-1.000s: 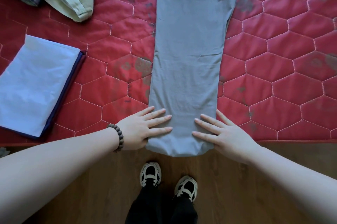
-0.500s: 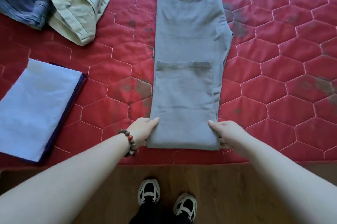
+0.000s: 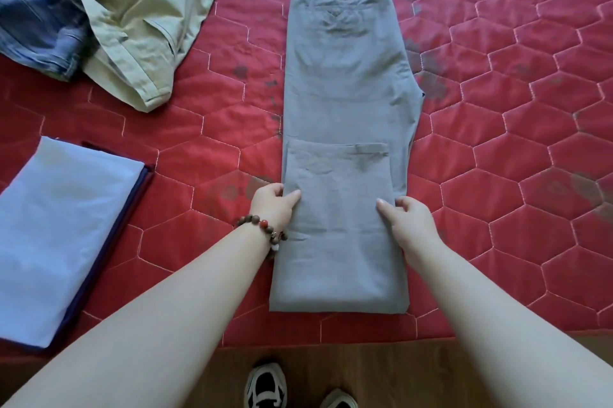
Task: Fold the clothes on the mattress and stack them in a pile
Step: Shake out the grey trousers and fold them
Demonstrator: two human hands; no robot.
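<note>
Grey trousers point(image 3: 345, 75) lie lengthwise on the red quilted mattress point(image 3: 514, 142), waistband at the far end. Their leg ends are folded up over the near half, and the hem edge runs across the middle. My left hand point(image 3: 273, 205), a bead bracelet on its wrist, pinches the left edge of the folded part, thumb on top. On the right edge my right hand point(image 3: 408, 216) grips the same way. A folded pile with a light blue cloth on top point(image 3: 66, 225) sits at the near left.
An unfolded beige garment point(image 3: 146, 42) and a blue denim one point(image 3: 39, 9) lie crumpled at the far left. The mattress's near edge meets a wooden floor point(image 3: 381, 371), where my shoes point(image 3: 265, 384) show. Bare red mattress spreads to the right of the trousers.
The trouser leg ends went from hanging over the mattress edge to folded up onto the trousers. Both hands slid forward along the sides and closed on the edges.
</note>
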